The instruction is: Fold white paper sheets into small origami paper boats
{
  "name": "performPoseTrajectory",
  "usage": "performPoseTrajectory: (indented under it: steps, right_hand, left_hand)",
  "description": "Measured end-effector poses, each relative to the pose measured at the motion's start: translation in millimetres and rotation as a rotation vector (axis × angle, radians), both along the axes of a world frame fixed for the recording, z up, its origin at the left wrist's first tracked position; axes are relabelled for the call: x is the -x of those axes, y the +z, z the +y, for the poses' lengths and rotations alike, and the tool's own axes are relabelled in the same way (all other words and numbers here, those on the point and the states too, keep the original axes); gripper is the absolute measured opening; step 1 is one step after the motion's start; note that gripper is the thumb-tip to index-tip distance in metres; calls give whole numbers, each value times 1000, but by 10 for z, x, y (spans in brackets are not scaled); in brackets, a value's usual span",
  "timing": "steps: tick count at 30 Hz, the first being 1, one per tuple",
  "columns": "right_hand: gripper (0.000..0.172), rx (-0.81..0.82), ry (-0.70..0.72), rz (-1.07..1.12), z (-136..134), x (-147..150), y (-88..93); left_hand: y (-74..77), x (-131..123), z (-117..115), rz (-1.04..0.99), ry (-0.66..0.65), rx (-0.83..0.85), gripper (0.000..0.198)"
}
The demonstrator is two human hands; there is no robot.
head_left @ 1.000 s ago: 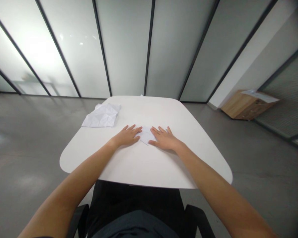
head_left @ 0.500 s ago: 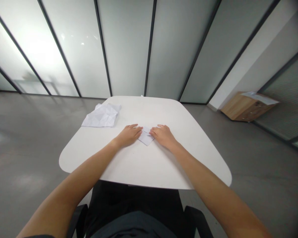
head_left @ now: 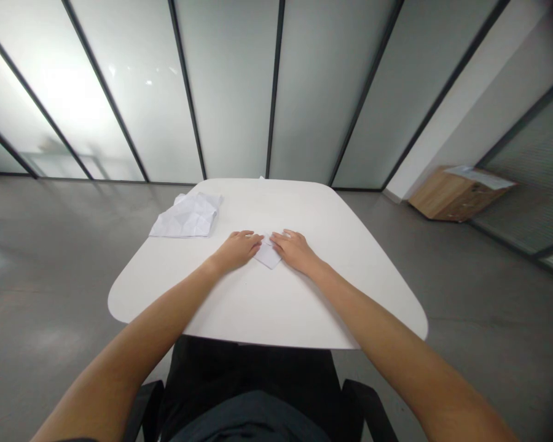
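A small piece of folded white paper (head_left: pixel 268 257) lies on the white table in front of me, one corner pointing towards me. My left hand (head_left: pixel 240 248) is at its left side, with thumb and fingers closed on that edge. From the other side, my right hand (head_left: pixel 293 248) grips the paper's right part, its fingertips reaching over the upper fold. Both hands rest low against the tabletop. The fingers cover the paper's side corners and part of its top.
A larger, creased white paper sheet (head_left: pixel 187 215) lies at the table's far left edge. The white table (head_left: pixel 276 313) has rounded corners. Frosted glass panels (head_left: pixel 230 92) stand behind it. A wooden cabinet (head_left: pixel 447 195) is on the floor at right.
My right hand has slid slightly left over the paper, closer to my left hand, and covers more of it. The left hand stays nearly in place.
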State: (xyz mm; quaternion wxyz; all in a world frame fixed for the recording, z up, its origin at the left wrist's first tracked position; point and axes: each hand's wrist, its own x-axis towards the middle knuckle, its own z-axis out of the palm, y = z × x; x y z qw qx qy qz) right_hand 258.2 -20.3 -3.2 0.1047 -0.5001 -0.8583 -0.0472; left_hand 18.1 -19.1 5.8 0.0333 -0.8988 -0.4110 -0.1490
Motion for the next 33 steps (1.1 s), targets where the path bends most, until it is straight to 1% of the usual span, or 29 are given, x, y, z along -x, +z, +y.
performPoseTrajectory:
  steps: [3, 7, 9, 12, 16, 21, 28, 30, 33]
  right_hand:
    - [44, 13, 3, -16, 3, -23, 3]
    - [41, -31, 34, -10, 3, -48, 32]
    - [41, -42, 69, 1, 10, -47, 35]
    - [44, -5, 119, 0, 35, -31, 9]
    - [46, 73, 108, -7, 74, -20, -43]
    - [47, 109, 80, 11, 91, -38, -51]
    - [52, 173, 100, -12, 40, -57, -15]
    - [56, 187, 109, -20, 11, -63, -2]
    - [68, 215, 114, -37, -36, -65, 31]
  left_hand:
    - [10, 22, -22, 6, 17, -19, 38]
    - [84, 10, -65, 33, 36, -54, 30]
    - [118, 3, -89, 41, 40, -54, 30]
    - [139, 2, -121, 33, 16, -60, 33]
    - [127, 12, -131, 13, -24, -60, 32]
    - [120, 70, -80, 1, -22, -2, 35]
    - [83, 239, -39, 113, -48, 115, 47]
    - [77, 264, -50, 128, -40, 144, 50]
    - [95, 277, -76, 142, -34, 166, 54]
